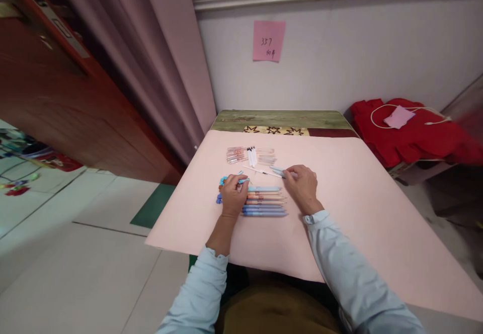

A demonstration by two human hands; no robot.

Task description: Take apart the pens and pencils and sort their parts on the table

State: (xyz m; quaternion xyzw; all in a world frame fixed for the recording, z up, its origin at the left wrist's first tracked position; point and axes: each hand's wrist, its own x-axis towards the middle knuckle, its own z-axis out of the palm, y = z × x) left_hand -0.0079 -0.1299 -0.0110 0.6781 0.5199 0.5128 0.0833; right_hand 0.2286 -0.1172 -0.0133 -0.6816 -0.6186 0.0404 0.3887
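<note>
- Olive-brown cloth covers the person's front, nearest the camera, flanked by two pale blue, wrinkled sleeves.
- One table carries a smooth pale pink sheet; beyond its far edge shows one green wood-patterned strip with three star shapes.
- One left hand is above the left end of the pen row, its fingers pinching one small light-blue plastic piece.
- One right hand is right of the row, fingers closed on the end of one slim light-blue pen barrel; one thin white refill with a dark tip lies close against them, and whether they grip it too I cannot tell.
- About seven slim blue and cream pens lie parallel between the hands, tips to the right; the exact count is unclear.
- Small turquoise, brown and dark blue round ornaments cluster beside the left hand, too overlapped to count.
- Farther back lie one bundle of clear pinkish tubes, about four white sticks with black tips and several pale translucent barrels.
- One pink paper note is on the wall.
</note>
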